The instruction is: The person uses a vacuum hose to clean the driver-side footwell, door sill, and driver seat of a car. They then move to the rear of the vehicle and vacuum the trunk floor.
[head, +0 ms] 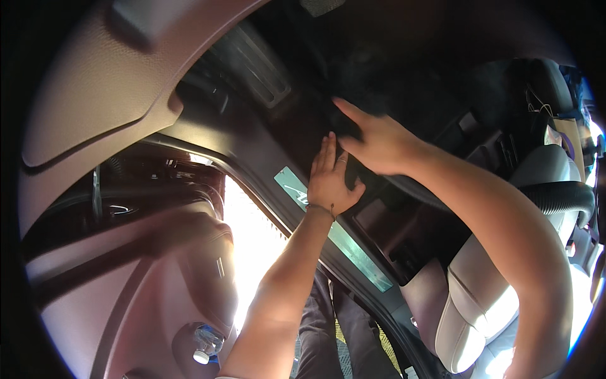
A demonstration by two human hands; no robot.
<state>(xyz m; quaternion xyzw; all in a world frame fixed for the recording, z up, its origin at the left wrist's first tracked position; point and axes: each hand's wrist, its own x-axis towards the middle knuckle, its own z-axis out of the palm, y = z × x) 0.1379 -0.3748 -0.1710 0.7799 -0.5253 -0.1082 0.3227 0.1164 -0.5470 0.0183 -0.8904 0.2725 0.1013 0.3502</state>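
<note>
My left hand (332,182) reaches over the car's door sill, palm down, thumb spread from the fingers. It lies against or just above the dark footwell edge; contact is hard to tell. Beneath its wrist runs a shiny sill plate (360,256) bearing writing. My right hand (381,142) is just beyond, its index finger stretched forward and its thumb near my left fingertips. Its other fingers sink into shadow, so whether it grips something dark cannot be seen. A black ribbed hose (561,196) crosses the seat and passes behind my right arm; a dark curved length shows below the forearm.
A ribbed footrest (262,66) and a pedal (322,5) are in the dark footwell. The beige lower dashboard (104,94) hangs overhead. At left is the open door (132,284), with a plastic bottle (208,342) in its pocket. A light leather seat (478,289) stands at right.
</note>
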